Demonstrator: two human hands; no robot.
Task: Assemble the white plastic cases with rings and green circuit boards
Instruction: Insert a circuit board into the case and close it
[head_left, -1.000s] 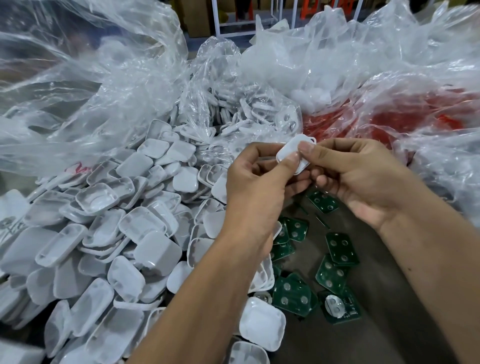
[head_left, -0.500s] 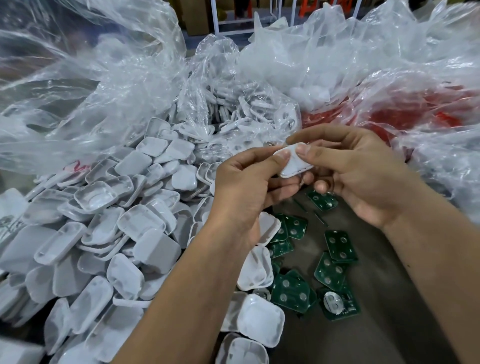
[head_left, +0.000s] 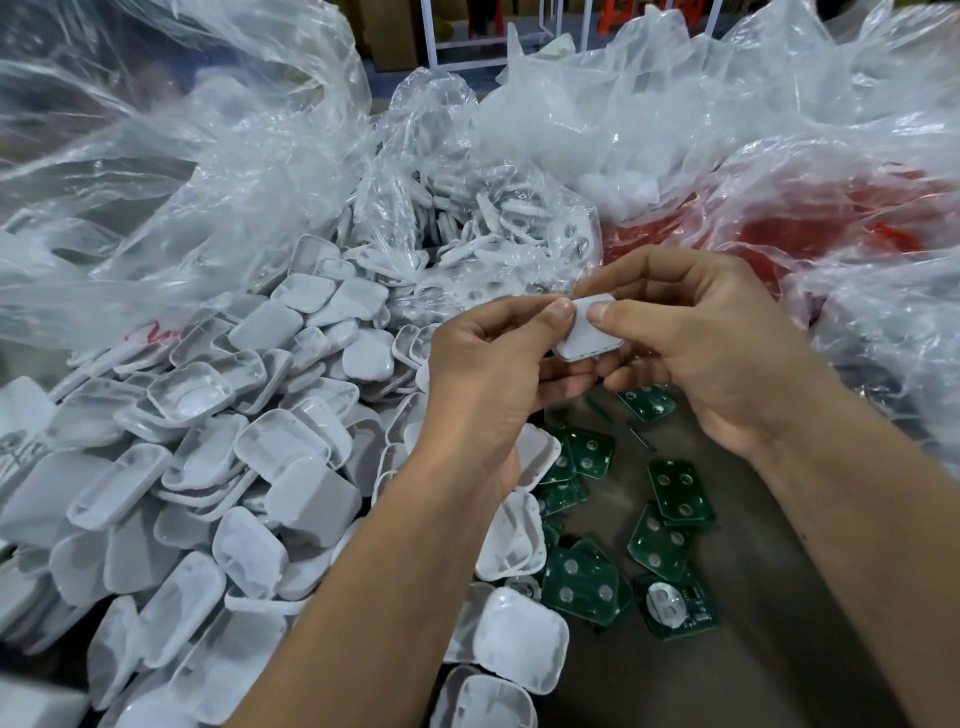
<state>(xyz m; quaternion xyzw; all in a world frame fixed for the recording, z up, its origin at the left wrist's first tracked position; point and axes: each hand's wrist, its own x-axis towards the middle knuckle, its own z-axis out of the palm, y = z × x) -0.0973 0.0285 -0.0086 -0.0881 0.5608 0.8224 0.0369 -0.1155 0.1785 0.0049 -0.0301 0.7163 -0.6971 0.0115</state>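
Note:
Both hands hold one small white plastic case (head_left: 589, 335) above the table at centre. My left hand (head_left: 493, 374) pinches its left edge with thumb on top and fingers beneath. My right hand (head_left: 706, 343) pinches its right side, thumb pressing the top face. Below the hands, several green circuit boards (head_left: 675, 491) lie scattered on the dark table. A large heap of white case halves (head_left: 218, 467) fills the left side. White rings (head_left: 498, 223) sit inside a clear bag behind the hands.
Crumpled clear plastic bags (head_left: 182, 156) surround the pile at left, back and right. A bag with red contents (head_left: 831, 218) lies at the right. One board near the front carries a round metal disc (head_left: 667, 605). Bare dark table (head_left: 753, 665) shows at lower right.
The case has tilted from nearly upright to lying flatter between the thumbs, and both hands have shifted slightly down and left with it.

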